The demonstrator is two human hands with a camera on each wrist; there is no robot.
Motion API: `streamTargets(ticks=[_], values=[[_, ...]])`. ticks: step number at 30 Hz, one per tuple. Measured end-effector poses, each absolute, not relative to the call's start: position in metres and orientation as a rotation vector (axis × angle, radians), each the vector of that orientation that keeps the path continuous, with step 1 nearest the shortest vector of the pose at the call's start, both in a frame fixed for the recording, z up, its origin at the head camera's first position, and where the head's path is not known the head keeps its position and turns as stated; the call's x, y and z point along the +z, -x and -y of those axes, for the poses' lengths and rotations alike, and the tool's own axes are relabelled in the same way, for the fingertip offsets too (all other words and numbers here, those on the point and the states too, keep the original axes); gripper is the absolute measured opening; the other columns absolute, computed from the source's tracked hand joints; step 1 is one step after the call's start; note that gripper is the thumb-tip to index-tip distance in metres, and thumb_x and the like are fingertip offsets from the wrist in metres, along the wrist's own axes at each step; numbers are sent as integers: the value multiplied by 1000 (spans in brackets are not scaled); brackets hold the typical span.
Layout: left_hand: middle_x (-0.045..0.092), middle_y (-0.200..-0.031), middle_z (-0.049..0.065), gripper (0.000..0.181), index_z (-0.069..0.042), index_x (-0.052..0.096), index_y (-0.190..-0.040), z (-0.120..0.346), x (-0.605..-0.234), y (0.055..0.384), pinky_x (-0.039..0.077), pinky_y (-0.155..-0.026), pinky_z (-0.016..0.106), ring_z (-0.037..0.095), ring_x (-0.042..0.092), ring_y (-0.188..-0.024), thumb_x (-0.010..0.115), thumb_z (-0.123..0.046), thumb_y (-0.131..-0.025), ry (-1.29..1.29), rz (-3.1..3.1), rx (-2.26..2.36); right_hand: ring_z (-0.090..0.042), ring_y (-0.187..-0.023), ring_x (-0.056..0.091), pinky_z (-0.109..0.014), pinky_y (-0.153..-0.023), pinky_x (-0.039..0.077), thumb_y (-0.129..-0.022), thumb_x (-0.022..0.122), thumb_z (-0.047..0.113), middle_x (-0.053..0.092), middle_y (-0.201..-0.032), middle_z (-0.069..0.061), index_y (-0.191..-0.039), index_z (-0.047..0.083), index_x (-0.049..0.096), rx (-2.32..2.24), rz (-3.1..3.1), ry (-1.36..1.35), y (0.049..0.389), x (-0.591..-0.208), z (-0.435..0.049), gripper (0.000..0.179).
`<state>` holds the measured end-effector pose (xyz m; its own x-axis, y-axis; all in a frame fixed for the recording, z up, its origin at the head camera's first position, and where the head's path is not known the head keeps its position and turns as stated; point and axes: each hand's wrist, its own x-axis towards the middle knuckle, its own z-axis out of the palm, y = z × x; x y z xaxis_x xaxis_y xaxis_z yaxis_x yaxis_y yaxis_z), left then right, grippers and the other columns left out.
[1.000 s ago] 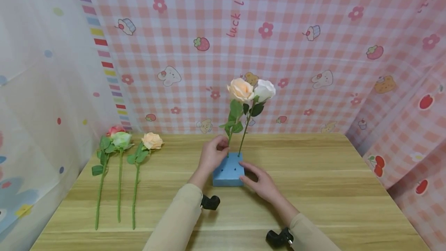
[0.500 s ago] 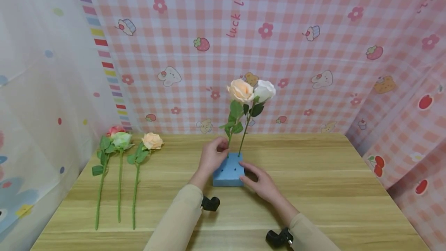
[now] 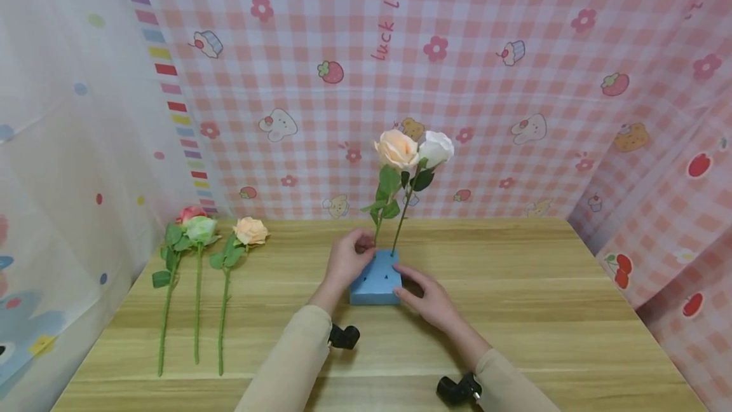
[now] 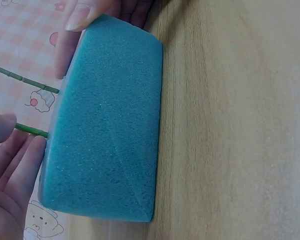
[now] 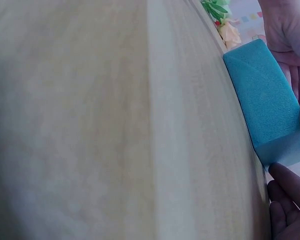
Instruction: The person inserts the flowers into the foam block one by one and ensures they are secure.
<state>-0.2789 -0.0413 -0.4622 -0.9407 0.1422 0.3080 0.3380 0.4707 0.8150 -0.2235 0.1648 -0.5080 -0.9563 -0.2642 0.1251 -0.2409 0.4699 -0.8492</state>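
Observation:
A blue foam block with small holes in its top lies on the wooden table. From its back edge rise a peach rose and, to the right, a white rose. My left hand pinches the peach rose's green stem low down, right by the block. My right hand touches the block's right side, thumb nearer me and index finger farther back, both fairly straight. In the right wrist view, the foam block meets a fingertip of that hand at its lower corner.
On the table's left lie a pink-red rose, a pale green rose and another peach rose, stems toward me. Black camera mounts sit at both wrists. A checked cloth hangs behind the table.
Both upright roses have shifted very slightly to the right. My left hand is a touch lower on the stem, and my right hand has stayed in place.

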Motion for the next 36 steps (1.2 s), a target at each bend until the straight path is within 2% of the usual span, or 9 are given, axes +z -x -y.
streamTargets(ticks=[13,27,36], values=[[71,-103,10,30,-1,64,-118,54,-461,270,57,-83,37,24,68,-94,72,-5,-90,462,2542,-1552,-32,-138,41,-52,-114,28,-95,68,28,50,-147,-10,-143,18,55,-1524,-2691,480,224,-507,-165,50],[73,-96,4,29,-5,68,-116,79,-460,247,57,-79,34,19,68,-87,74,-4,-88,558,2536,-1569,-33,-139,39,-53,-115,26,-94,69,32,49,-147,-10,-143,21,55,-1545,-2673,454,223,-508,-165,51],[73,-92,4,30,-2,68,-116,109,-469,235,55,-74,28,17,65,-80,76,-7,-87,435,2517,-1675,-33,-138,39,-53,-115,25,-94,69,32,49,-147,-9,-143,20,55,-1537,-2682,458,223,-510,-165,52]])
